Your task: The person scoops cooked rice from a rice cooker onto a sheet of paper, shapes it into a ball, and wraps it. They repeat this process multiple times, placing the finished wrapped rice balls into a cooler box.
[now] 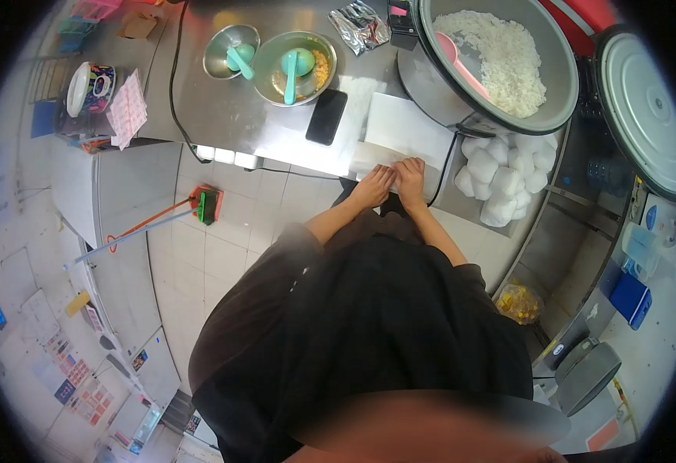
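At the front edge of the steel table, my left hand (375,184) and my right hand (410,178) meet side by side with curled fingers. Both hold the near edge of a folded sheet of paper (377,154); whatever lies under the fingers is hidden. White paper (410,121) lies flat just beyond them. A black phone (327,117) rests left of the paper. To the right, a large rice cooker (442,95) stands with its lid (645,113) raised. Inside it are cooked white rice (508,63) and a pink rice paddle (462,68).
Several round white bundles (503,173) are piled below the cooker. Two steel bowls hold turquoise scoops, a small bowl (213,55) and a larger bowl (268,81) with orange food. Crumpled foil (361,26) lies behind. A black cable (173,87) crosses the table. A broom (206,208) and dustpan (216,202) stand on the floor.
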`<state>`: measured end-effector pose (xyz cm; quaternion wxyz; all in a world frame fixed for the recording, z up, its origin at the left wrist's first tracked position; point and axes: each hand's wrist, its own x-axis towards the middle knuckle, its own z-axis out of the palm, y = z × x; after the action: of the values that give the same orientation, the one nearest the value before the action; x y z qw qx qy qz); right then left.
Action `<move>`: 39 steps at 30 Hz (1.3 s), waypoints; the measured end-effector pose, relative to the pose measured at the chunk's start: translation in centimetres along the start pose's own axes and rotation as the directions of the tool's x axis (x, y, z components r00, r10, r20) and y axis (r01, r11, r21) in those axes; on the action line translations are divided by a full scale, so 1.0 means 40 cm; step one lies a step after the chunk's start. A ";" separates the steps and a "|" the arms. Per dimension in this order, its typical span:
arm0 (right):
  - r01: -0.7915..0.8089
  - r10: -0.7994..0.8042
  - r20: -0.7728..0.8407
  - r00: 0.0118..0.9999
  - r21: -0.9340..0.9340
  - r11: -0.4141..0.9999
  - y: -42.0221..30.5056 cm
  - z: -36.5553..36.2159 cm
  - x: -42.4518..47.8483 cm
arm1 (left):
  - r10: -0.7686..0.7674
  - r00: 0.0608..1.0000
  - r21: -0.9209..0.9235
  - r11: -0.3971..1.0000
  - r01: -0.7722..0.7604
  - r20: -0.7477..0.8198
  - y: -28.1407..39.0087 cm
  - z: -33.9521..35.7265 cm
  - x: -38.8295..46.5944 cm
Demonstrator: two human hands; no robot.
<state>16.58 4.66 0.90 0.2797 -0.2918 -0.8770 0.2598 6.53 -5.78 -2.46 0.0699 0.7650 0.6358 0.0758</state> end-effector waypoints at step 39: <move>-0.235 0.256 0.094 0.962 -0.190 0.953 0.069 0.009 -0.071 | -0.032 0.995 -0.093 0.995 0.023 -0.097 -0.168 0.004 0.019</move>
<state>19.27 4.59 -2.03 0.1661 -0.4067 -0.8683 0.2302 0.23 -3.80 -3.95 0.0748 0.7475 0.6447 0.1416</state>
